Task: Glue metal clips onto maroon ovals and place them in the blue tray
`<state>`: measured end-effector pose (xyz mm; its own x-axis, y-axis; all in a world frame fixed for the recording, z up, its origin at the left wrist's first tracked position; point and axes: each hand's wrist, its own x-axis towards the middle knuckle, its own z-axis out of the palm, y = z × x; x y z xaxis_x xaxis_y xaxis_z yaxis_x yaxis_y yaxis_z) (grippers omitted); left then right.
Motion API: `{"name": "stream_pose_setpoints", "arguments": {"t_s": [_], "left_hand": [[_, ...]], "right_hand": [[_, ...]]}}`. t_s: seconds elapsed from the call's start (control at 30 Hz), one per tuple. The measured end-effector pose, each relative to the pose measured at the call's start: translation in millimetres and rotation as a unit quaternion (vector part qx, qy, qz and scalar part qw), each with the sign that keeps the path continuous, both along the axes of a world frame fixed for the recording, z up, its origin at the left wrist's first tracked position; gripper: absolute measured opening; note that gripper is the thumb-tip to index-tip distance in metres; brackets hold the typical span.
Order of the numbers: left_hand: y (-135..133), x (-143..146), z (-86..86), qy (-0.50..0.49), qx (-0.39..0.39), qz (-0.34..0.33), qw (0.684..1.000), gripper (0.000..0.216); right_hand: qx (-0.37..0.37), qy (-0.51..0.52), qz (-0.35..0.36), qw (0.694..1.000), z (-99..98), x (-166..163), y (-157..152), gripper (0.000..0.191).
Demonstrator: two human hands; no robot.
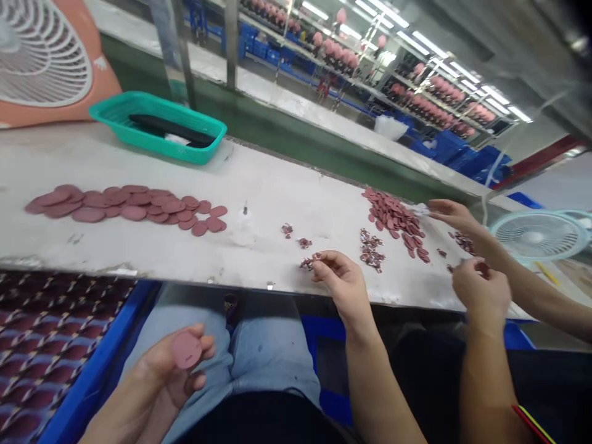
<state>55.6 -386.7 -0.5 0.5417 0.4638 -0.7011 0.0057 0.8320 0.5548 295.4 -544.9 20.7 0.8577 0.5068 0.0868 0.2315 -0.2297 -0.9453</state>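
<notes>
A left hand (161, 370) grips a thin, light pink disc (185, 349) by its rim as the right hand (342, 287) pinches flimsy scraps (306, 264) above the surface (277, 179).

No legible txt, labels, brands, nos. or signs in view. Small white mark on orange fan housing (99, 61): too small to read, cannot confirm as logo.
</notes>
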Motion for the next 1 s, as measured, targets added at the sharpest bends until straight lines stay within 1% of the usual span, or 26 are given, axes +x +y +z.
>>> {"name": "stream_pose_setpoints", "arguments": {"t_s": [0.07,0.17,0.2,0.27,0.3,0.33,0.4,0.43,0.5,0.57,0.63,0.73,0.8,0.9,1.0], "left_hand": [[-9,5,8.9,-0.020,-0.009,0.016,1.000,0.034],[-13,18,14.4,-0.047,-0.024,0.011,0.999,0.008],[-12,23,13.9,-0.049,-0.032,0.008,0.998,0.010],[-9,29,10.8,-0.046,-0.054,0.001,0.997,0.022],[-8,31,9.1,-0.045,-0.062,-0.003,0.997,0.024],[-7,32,7.8,-0.046,-0.066,-0.006,0.997,0.023],[-8,30,7.3,-0.060,-0.059,-0.009,0.996,0.011],[-8,27,8.0,-0.067,-0.053,-0.012,0.996,0.017],[-10,22,10.8,-0.073,-0.042,-0.019,0.996,0.040],[-10,16,13.2,-0.074,-0.039,-0.034,0.996,0.049],[-9,13,13.6,-0.091,-0.038,-0.065,0.993,0.047],[-8,8,11.5,-0.133,-0.028,-0.099,0.986,0.044],[-8,5,11.2,-0.145,-0.019,-0.104,0.984,0.045],[-8,3,14.8,-0.139,-0.020,-0.113,0.984,0.046],[-9,3,20.3,-0.124,-0.029,-0.100,0.987,0.043]], "right_hand": [[0.040,0.045,0.035,0.998,2.6,-20,7,0.034],[0.079,0.088,0.076,0.990,3.4,-42,24,0.026],[0.087,0.095,0.084,0.988,2.1,-45,31,0.023],[0.103,0.101,0.088,0.986,-1.8,-46,41,0.019],[0.112,0.103,0.086,0.985,-3.2,-45,44,0.018],[0.120,0.105,0.085,0.984,-3.7,-44,46,0.017],[0.133,0.114,0.091,0.980,-0.8,-43,43,0.016],[0.136,0.125,0.107,0.977,2.3,-46,41,0.015],[0.140,0.161,0.162,0.964,10.1,-55,34,0.014],[0.135,0.184,0.212,0.950,17.8,-68,30,0.017],[0.117,0.155,0.235,0.952,23.8,-79,30,0.020],[0.087,0.074,0.261,0.959,29.5,-88,35,0.022],[0.081,0.034,0.284,0.955,31.8,-90,39,0.020],[0.068,-0.016,0.307,0.949,33.3,-89,43,0.018],[0.048,-0.048,0.324,0.944,33.2,-88,46,0.016]]}}
